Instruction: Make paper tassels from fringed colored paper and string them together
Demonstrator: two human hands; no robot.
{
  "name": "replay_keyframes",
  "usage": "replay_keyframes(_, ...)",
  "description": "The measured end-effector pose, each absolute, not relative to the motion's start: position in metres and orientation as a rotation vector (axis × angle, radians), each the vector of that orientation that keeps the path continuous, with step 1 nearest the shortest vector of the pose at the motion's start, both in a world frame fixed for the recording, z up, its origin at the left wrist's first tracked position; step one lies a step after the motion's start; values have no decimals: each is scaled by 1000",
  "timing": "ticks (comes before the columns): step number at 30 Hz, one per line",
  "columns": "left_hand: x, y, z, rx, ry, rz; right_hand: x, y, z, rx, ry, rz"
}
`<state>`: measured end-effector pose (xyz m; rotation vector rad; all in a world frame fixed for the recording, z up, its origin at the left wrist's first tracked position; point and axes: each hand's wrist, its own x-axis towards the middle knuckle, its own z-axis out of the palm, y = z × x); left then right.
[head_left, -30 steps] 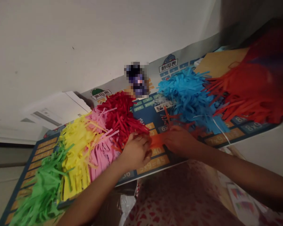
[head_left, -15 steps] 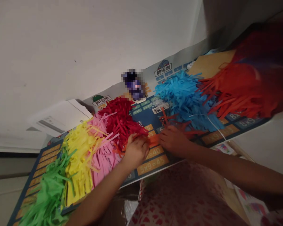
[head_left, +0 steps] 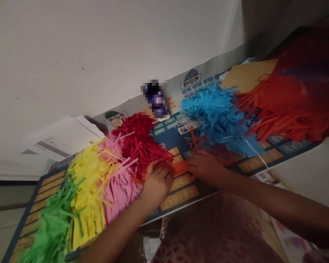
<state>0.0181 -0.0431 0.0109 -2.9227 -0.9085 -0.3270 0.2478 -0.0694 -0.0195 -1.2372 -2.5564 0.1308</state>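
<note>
A strip of orange tissue paper [head_left: 181, 168] stretches between my two hands just above the printed mat. My left hand [head_left: 159, 180] is closed on its left end, where orange fringe shows beside the fingers. The other end is in the closed fingers of my right hand [head_left: 205, 168], with darker orange fringe [head_left: 196, 138] spreading behind it. Dark red fringed paper [head_left: 138, 142] and pink fringed paper [head_left: 120, 191] lie by my left hand. Blue fringed paper [head_left: 219, 117] is beyond my right hand. The fingertips are partly hidden.
Yellow [head_left: 87, 197] and green fringed paper [head_left: 50, 223] cover the mat's left side. A red-orange fringed bundle [head_left: 293, 106] and a brown envelope [head_left: 249, 75] lie at right. A blurred dark purple object [head_left: 157, 100] stands near the wall, and a white box [head_left: 68, 137] at back left.
The view has shifted slightly. Both hands keep their grip on the orange paper and stay almost in place, with the strip between them still stretched.
</note>
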Motion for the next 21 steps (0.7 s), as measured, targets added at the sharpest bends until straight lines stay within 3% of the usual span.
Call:
replay_keyframes(7,10,-21,16,-3189,-1220,-208,280,-46,-16,-1291,-2344,625)
replay_keyframes(21,18,-17,3,-3113,-1519,-329,270,-41,-22,-1511,-2199,561)
